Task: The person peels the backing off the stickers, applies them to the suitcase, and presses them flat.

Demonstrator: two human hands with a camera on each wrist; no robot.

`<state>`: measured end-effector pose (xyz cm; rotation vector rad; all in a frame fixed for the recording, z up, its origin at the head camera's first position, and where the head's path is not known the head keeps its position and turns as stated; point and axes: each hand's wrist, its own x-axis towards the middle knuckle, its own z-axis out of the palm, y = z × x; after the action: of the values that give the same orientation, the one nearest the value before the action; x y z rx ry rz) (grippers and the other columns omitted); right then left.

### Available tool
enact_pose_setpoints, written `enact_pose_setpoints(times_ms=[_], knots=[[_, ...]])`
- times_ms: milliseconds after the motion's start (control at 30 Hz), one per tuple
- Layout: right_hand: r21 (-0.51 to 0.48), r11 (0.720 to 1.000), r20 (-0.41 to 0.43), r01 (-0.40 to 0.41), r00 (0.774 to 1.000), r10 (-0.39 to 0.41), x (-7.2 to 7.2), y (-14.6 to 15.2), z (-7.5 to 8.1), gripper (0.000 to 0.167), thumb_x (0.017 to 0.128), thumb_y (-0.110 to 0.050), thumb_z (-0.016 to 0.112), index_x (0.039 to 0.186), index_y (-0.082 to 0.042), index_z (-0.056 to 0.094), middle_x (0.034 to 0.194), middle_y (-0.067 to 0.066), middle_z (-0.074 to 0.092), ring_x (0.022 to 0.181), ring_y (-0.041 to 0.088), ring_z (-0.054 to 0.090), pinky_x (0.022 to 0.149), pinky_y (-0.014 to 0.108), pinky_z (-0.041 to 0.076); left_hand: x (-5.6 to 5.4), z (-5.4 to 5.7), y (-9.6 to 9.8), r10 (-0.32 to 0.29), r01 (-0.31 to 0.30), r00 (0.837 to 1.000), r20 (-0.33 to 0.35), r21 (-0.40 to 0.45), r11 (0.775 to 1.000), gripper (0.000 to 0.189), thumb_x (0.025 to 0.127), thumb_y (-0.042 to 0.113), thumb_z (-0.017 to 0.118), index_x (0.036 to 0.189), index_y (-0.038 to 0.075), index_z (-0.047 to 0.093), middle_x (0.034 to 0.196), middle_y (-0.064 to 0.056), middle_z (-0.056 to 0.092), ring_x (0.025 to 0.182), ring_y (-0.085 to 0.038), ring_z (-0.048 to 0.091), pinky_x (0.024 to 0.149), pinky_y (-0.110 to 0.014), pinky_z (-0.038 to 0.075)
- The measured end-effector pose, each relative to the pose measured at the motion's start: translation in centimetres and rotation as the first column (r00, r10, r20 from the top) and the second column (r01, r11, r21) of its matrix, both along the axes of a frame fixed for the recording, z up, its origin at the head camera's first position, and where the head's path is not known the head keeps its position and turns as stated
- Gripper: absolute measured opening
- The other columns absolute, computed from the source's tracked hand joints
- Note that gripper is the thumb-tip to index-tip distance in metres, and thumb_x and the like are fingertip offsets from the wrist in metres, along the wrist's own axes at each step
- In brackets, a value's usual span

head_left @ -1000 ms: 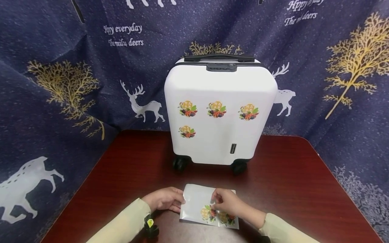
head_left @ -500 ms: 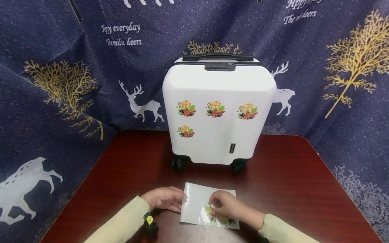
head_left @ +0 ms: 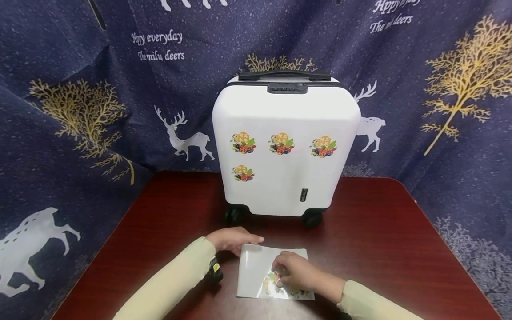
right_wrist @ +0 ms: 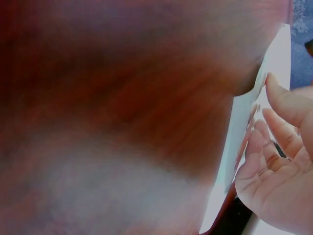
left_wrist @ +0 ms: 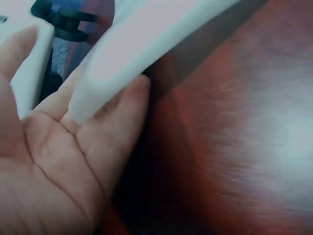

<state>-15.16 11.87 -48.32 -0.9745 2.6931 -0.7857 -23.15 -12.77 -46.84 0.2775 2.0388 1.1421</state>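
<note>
A glossy white sticker sheet (head_left: 251, 272) lies on the table, with printed fruit stickers (head_left: 269, 284) along its near right part. At the sheet's far left corner is my left hand (head_left: 232, 238). Its thumb stands apart in the left wrist view, and the sheet's edge (left_wrist: 122, 58) rests against its fingers. My right hand (head_left: 299, 272) is over the stickers with bent fingers, and partly covers them. One fingertip touches the sheet (right_wrist: 276, 58) in the right wrist view, and a gap shows between thumb and fingers. No lifted sticker is visible.
A white suitcase (head_left: 276, 191) with a black handle (head_left: 284, 75) and wheels stands behind the sheet on the dark red table (head_left: 384, 231). Several fruit stickers (head_left: 243, 143) are on its front. A blue deer-patterned curtain (head_left: 168, 84) hangs behind.
My left hand has moved up and right from the sheet's left edge to its far left corner. The right hand has shifted only slightly over the stickers, and the sheet has turned a little.
</note>
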Motion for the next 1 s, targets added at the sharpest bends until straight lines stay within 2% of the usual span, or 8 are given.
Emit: enact_pose_setpoints(times_ms=[100,200,300,367,533,767,867,1000], knots=[[0.009,1.000,-0.015,-0.006,1.000,0.006,0.0,0.0,0.1,0.030,0.073,-0.015,0.089,0.095,-0.014,0.070,0.085,-0.008,0.060,0.079,-0.003,0.047,0.072,0.020,0.048,-0.7,0.8,1.4,-0.119,0.096,0.981,-0.151,-0.151,0.984,0.035,0.088,0.039,0.073,0.095,0.006,0.079,0.083,0.000,0.074,0.073,-0.010,0.064,0.066,-0.027,0.059],[0.014,1.000,-0.020,-0.005,1.000,0.005,-0.1,0.1,0.1,0.030,0.073,-0.015,0.089,0.096,-0.013,0.070,0.086,-0.008,0.061,0.081,-0.002,0.049,0.073,0.021,0.048,-1.2,1.7,2.9,-0.288,0.195,0.915,-0.283,-0.317,0.928,0.023,0.081,0.031,0.079,0.083,0.009,0.080,0.071,0.008,0.066,0.065,-0.005,0.052,0.058,-0.018,0.046],[0.017,1.000,-0.006,0.000,1.000,0.000,0.0,0.1,0.2,0.030,0.074,-0.016,0.089,0.096,-0.013,0.070,0.087,-0.008,0.061,0.081,-0.002,0.050,0.074,0.021,0.049,-1.5,2.0,4.2,-0.423,0.261,0.841,-0.336,-0.432,0.863,0.022,0.077,0.028,0.085,0.067,0.013,0.073,0.061,0.013,0.054,0.059,-0.003,0.043,0.054,-0.015,0.034],[0.016,1.000,0.009,0.001,1.000,-0.001,0.1,0.0,0.4,0.030,0.074,-0.017,0.089,0.097,-0.013,0.070,0.088,-0.008,0.061,0.082,-0.002,0.049,0.074,0.021,0.049,-1.6,2.0,4.9,-0.464,0.289,0.825,-0.323,-0.465,0.837,0.031,0.075,0.026,0.087,0.059,0.016,0.063,0.057,0.013,0.047,0.057,-0.003,0.040,0.052,-0.016,0.032],[0.019,1.000,0.025,-0.013,1.000,0.013,0.0,-0.3,0.4,0.031,0.075,-0.019,0.088,0.099,-0.013,0.069,0.089,-0.007,0.060,0.081,-0.002,0.048,0.073,0.022,0.048,-1.9,2.0,6.1,-0.486,0.323,0.843,-0.230,-0.507,0.799,0.039,0.073,0.025,0.090,0.056,0.019,0.055,0.057,0.010,0.050,0.056,-0.005,0.046,0.052,-0.019,0.038],[0.020,1.000,-0.009,-0.015,1.000,0.016,-0.2,-0.7,0.1,0.030,0.074,-0.014,0.088,0.097,-0.012,0.069,0.090,-0.006,0.063,0.082,-0.002,0.049,0.075,0.022,0.050,-3.1,2.1,7.5,-0.656,0.495,0.750,-0.090,-0.581,0.646,0.022,0.077,0.033,0.085,0.074,0.015,0.072,0.073,0.008,0.060,0.070,-0.004,0.051,0.066,-0.016,0.044],[0.003,1.000,-0.029,-0.015,0.999,0.015,-0.1,-0.8,0.0,0.028,0.073,-0.011,0.086,0.093,-0.013,0.068,0.090,-0.006,0.063,0.083,-0.001,0.050,0.077,0.022,0.051,-3.7,1.6,7.9,-0.631,0.573,0.773,0.065,-0.498,0.651,0.018,0.082,0.028,0.080,0.078,0.012,0.073,0.074,0.007,0.065,0.070,-0.004,0.057,0.065,-0.016,0.048],[-0.020,1.000,-0.030,-0.009,1.000,0.009,0.0,-0.9,0.1,0.023,0.078,-0.013,0.085,0.092,-0.015,0.067,0.089,-0.008,0.062,0.083,-0.002,0.049,0.076,0.022,0.050,-4.3,0.8,7.9,-0.511,0.597,0.799,0.317,-0.324,0.733,0.010,0.091,0.012,0.067,0.084,0.008,0.072,0.077,0.003,0.069,0.072,-0.006,0.063,0.066,-0.017,0.052]])
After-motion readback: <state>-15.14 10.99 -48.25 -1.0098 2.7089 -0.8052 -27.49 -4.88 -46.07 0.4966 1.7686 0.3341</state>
